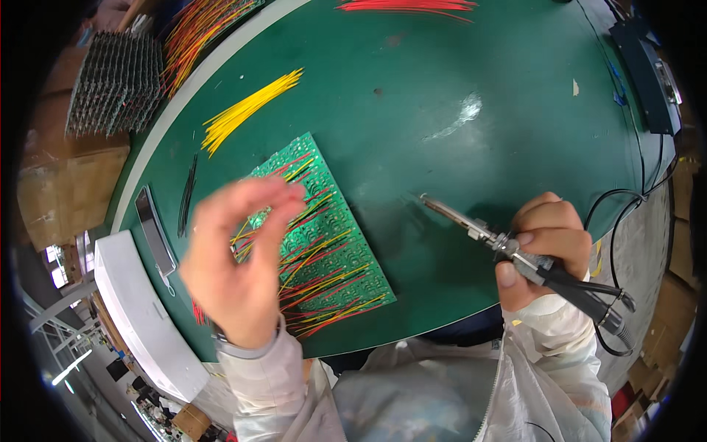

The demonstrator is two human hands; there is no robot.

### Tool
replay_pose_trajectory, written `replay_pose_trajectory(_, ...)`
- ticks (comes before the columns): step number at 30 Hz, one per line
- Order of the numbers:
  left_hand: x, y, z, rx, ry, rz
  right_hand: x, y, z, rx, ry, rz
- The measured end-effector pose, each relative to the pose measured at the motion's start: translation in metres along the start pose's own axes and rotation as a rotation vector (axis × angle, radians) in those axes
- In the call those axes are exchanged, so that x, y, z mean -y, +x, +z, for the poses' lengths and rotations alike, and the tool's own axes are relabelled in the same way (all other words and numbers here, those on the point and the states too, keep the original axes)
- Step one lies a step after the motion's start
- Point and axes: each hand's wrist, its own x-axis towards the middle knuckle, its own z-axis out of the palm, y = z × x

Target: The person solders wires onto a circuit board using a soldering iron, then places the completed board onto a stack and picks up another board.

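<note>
My right hand [545,247] grips a soldering iron [515,254] with a metal solder-feed fitting; its tip points up and left, above the bare green mat. Over the left part of a green circuit board [357,254] hovers my left hand [239,250], slightly blurred. Its thumb and forefinger come together in a pinch, and whatever lies between them I cannot make out. Red and yellow wires [324,276] stand in rows across the board, several reaching past its lower left edge. Part of the board is hidden behind my left hand.
Yellow wires [250,110], black wires [188,195] and red wires [409,6] lie on the green table [442,66]. At left are a phone-like dark slab [155,228], a white box [140,309] and stacked boards [118,85]. A dark box-shaped unit [648,77] with cables stands right.
</note>
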Motion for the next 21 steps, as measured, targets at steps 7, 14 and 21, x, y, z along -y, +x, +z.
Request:
replay_pose_trajectory(7, 0.027, -0.023, -0.005, 0.084, 0.229, 0.088, 0.001, -0.003, 0.003, 0.048, -0.082, 0.061)
replay_pose_trajectory(14, 0.018, 0.018, -0.038, -0.014, 0.188, 0.185, 0.003, -0.006, 0.001, 0.057, -0.135, 0.081)
replay_pose_trajectory(21, 0.055, 0.099, 0.022, 0.421, 0.072, 0.06, 0.002, -0.007, 0.003, 0.043, -0.124, 0.082)
